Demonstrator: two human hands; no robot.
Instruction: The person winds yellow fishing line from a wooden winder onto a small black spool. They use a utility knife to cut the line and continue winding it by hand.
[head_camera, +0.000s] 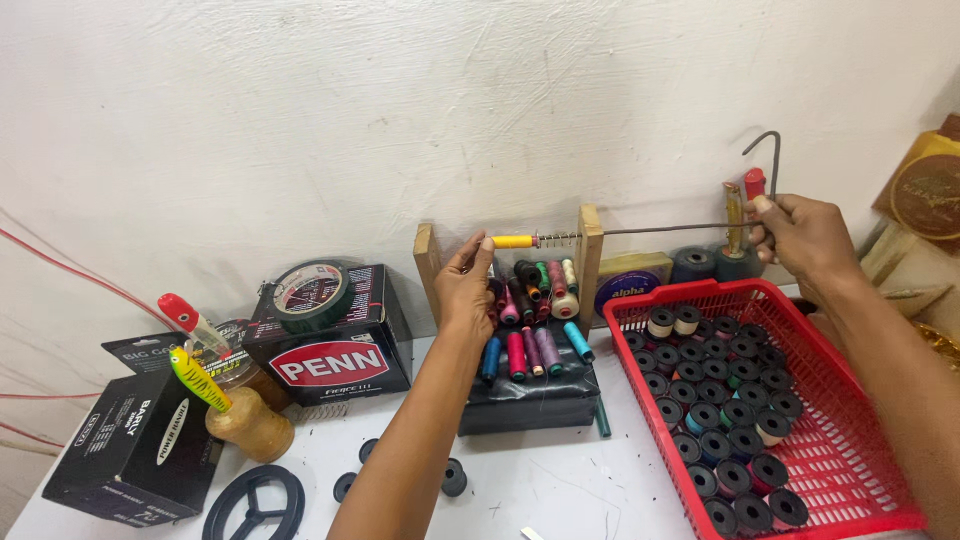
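Observation:
My left hand (465, 287) pinches the left end of a yellow bobbin (513, 241) that sits on a thin metal rod (660, 230). The rod runs through a small wooden frame (589, 252) and bends into a crank handle (770, 150) at the right. My right hand (805, 235) grips the rod just below that handle. Under the rod, several coloured thread spools (535, 320) lie heaped on a black pad (530, 395) between the frame's two uprights.
A red plastic basket (850, 440) at the right holds several black spools of line. At the left stand black boxes (335, 355), a tape roll (310, 290), a jar with fishing lures (245, 415) and a black ring (255, 500). A white wall rises behind.

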